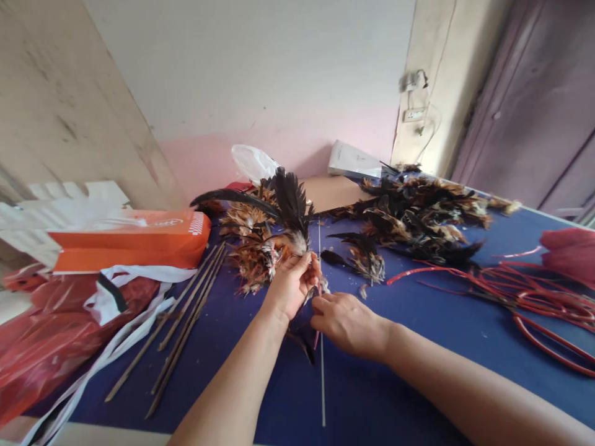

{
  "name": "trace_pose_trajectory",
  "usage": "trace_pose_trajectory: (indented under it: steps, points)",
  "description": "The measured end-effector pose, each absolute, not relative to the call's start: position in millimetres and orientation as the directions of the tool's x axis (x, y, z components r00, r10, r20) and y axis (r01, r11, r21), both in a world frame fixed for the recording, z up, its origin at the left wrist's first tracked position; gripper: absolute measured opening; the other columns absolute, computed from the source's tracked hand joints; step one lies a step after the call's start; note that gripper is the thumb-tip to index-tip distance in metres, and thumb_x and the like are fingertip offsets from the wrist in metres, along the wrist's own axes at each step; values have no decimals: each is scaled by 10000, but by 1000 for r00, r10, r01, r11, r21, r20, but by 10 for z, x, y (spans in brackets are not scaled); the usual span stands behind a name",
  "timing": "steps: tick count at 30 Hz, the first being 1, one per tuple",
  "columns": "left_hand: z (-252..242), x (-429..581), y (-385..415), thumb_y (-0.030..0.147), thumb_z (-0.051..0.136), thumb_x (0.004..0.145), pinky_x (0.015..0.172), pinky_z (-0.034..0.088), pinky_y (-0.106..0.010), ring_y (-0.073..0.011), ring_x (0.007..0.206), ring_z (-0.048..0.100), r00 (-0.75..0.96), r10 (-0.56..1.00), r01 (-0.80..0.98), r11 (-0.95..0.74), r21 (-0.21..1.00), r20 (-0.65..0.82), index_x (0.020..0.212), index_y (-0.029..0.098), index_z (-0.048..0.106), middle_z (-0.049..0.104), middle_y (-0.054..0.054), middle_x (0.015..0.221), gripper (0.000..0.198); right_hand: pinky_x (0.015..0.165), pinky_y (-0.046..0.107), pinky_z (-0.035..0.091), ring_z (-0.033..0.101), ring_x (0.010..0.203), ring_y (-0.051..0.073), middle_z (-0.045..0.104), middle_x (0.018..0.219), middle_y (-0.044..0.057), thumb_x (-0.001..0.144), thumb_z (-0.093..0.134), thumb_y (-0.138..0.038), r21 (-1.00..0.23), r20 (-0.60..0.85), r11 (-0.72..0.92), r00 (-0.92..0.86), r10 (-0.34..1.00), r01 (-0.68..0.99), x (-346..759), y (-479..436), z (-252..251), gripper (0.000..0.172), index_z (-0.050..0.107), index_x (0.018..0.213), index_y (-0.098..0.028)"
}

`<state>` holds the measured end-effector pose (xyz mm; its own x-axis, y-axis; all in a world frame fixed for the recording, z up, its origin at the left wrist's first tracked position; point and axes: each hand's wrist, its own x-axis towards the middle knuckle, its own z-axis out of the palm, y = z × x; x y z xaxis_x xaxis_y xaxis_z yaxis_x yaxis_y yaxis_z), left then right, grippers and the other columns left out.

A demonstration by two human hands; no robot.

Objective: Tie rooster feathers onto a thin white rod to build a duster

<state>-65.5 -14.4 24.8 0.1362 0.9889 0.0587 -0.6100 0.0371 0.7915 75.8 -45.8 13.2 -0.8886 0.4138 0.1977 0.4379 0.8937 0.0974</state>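
Observation:
Upright in my left hand [295, 285] is a bundle of black feathers [292, 201], pale and fluffy at its base, with thumb and fingers pinched round the lower end. My right hand [351, 325] sits just below and to the right, fingers closed on a thin red strip [317, 341] that runs beside the feather base. Behind my left hand lies a pile of brown feather bunches [248, 248]. A smaller loose bunch of black and brown feathers [365, 257] rests on the blue table [372, 396], right of my hands.
Several thin sticks [186, 322] lie left of my hands, beside an orange bag [130, 244] and red plastic [88, 322]. A large feather heap [423, 214] is at the back right. Tangled red strips [539, 291] spread at the right. A white box [353, 161] stands by the wall.

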Motion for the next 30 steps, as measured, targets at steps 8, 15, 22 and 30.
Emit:
trace_pose_trajectory:
  steps: [8, 15, 22, 30]
  points:
    - [248, -690, -115, 194, 641, 706, 483, 443, -149, -75, 566, 572, 104, 994, -601, 33, 799, 37, 782, 113, 606, 633, -33, 691, 116, 554, 216, 380, 484, 604, 94, 549, 725, 21, 745, 530, -208, -756, 411, 538, -370, 833, 372, 964, -201, 215, 84, 597, 759, -158]
    - [250, -636, -184, 195, 623, 726, 550, 475, -166, -94, 673, 605, 202, 979, -529, 97, 843, 14, 789, 113, 622, 649, -108, 979, 103, 383, 182, 197, 307, 405, 31, 411, 481, -58, 624, 679, -376, -964, 13, -73, -319, 948, -256, 1217, 21, 326, 282, 533, 675, -140]
    - [235, -525, -248, 217, 624, 725, 557, 468, -178, -115, 698, 602, 298, 955, -436, 140, 889, -4, 754, 100, 652, 655, -98, 874, 124, 377, 189, 215, 327, 396, 27, 445, 481, -50, 642, 674, -362, -977, 34, -40, -339, 940, -210, 1153, -46, 320, 261, 543, 639, -136]
    - [205, -507, -233, 250, 664, 683, 555, 455, -160, -100, 674, 586, 274, 962, -377, 93, 922, 15, 760, 98, 672, 649, -70, 760, 171, 372, 203, 237, 349, 388, 34, 493, 490, -33, 633, 669, -331, -995, 24, -3, -281, 960, -95, 1108, -92, 378, 225, 565, 620, -131]
